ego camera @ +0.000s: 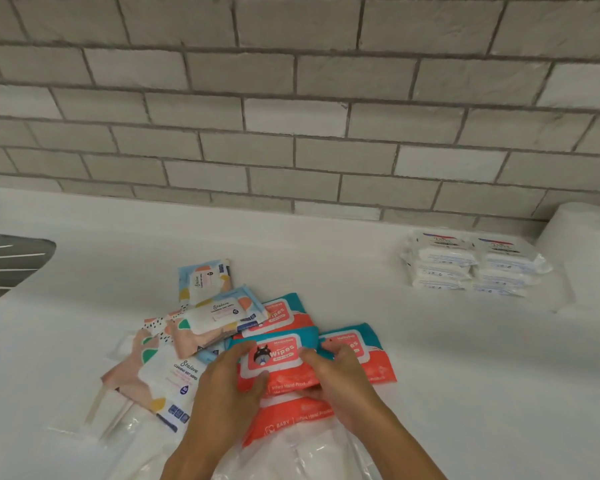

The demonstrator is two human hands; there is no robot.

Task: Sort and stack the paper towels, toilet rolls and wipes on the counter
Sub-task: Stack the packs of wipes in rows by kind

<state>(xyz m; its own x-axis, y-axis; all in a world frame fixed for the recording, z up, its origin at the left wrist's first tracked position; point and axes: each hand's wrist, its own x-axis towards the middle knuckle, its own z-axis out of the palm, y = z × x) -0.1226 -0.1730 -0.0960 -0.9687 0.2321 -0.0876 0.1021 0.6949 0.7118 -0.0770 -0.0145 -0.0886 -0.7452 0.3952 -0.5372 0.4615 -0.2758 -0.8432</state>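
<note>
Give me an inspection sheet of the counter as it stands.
Surface: white counter.
Job's things: red-and-teal wipes pack atop similar packs; pastel wipes packs heaped left of it; white wipes packs in two stacks, back right; paper towel roll upright beside them.
Clutter: clear plastic bag at near edge.
Grippers: left hand and right hand both grip the red-and-teal wipes pack.
Cables: nothing seen.
Surroundings: grey tiled wall behind; sink drainer far left.

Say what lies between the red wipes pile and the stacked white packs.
Only bare counter separates red wipes pile from white packs, in head view.
</note>
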